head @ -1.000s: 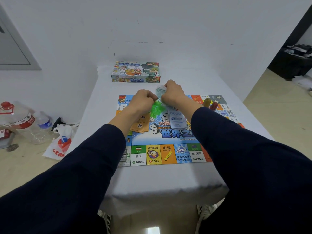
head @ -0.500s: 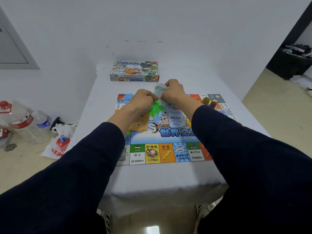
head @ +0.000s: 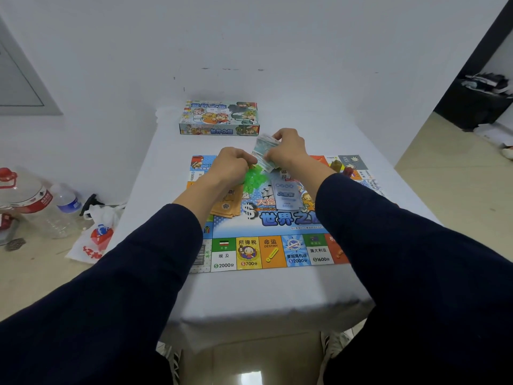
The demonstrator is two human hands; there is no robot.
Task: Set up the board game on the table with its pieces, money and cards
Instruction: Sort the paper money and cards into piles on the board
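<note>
One wide-angle view from a camera worn on the person's head, looking forward and down along both sleeved arms. The table (head: 249,295) fills the centre, close below; a white wall (head: 249,37) faces the camera beyond it, with floor (head: 458,190) at either side.
</note>
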